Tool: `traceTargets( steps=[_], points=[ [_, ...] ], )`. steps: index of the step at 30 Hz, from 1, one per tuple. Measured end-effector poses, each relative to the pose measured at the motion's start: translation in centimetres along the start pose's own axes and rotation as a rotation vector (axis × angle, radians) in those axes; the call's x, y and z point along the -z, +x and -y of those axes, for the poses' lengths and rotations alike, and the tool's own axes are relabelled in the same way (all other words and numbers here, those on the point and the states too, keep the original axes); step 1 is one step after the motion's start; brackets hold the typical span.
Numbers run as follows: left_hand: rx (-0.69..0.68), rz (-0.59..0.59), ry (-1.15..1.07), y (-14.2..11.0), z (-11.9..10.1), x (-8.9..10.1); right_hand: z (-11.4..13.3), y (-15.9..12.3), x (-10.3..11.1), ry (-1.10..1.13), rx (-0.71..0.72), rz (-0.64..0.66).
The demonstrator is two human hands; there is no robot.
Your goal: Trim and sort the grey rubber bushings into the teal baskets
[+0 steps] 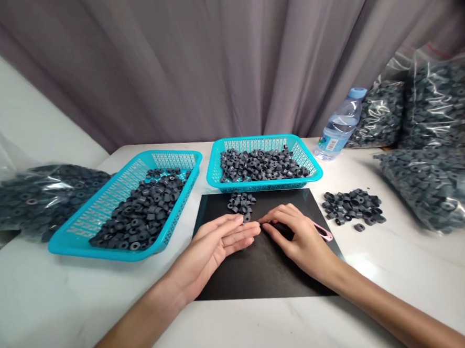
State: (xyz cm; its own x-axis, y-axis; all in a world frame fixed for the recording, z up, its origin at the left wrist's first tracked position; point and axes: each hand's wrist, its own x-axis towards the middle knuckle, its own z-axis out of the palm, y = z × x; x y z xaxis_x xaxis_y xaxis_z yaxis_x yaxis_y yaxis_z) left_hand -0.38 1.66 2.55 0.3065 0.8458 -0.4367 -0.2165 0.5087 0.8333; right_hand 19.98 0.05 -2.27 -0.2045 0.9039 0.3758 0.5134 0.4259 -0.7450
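My left hand (pixel 224 239) is held over the black mat (pixel 262 277), its fingers stretched out and the palm turned to the right. Its fingertips are beside a small pile of dark grey ring-shaped pieces (pixel 241 201) at the mat's far edge. My right hand (pixel 295 233) rests palm down on the mat, with thumb and forefinger pinched together near the left fingertips. What they pinch is too small to make out. From behind the right hand sticks out the end of a slim pink tool (pixel 327 236) with a small hole; the hand hides the remainder.
Two turquoise baskets, one left (pixel 58 253) and one behind the mat (pixel 262 183), contain many such pieces. A loose heap (pixel 351 206) lies right of the mat. Beyond are a water bottle (pixel 340 128) and filled plastic bags (pixel 434 188); another bag (pixel 48 190) lies left.
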Motion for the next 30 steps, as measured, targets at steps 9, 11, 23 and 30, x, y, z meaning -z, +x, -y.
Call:
traceTargets(
  steps=[9,11,23,30],
  points=[
    [0.083,0.009,-0.113,0.1,-0.2,-0.1,0.2,0.0,0.3,0.154,-0.076,-0.106],
    [0.1,0.018,-0.144,0.1,-0.2,0.0,0.0,0.0,0.3,0.194,-0.102,-0.108],
    [0.141,0.021,-0.172,0.2,-0.5,-0.2,-0.2,0.0,0.2,0.192,-0.12,-0.096],
    [0.035,0.009,0.025,-0.4,-1.3,-0.2,-0.4,-0.1,0.1,0.194,-0.131,-0.08]
  ],
)
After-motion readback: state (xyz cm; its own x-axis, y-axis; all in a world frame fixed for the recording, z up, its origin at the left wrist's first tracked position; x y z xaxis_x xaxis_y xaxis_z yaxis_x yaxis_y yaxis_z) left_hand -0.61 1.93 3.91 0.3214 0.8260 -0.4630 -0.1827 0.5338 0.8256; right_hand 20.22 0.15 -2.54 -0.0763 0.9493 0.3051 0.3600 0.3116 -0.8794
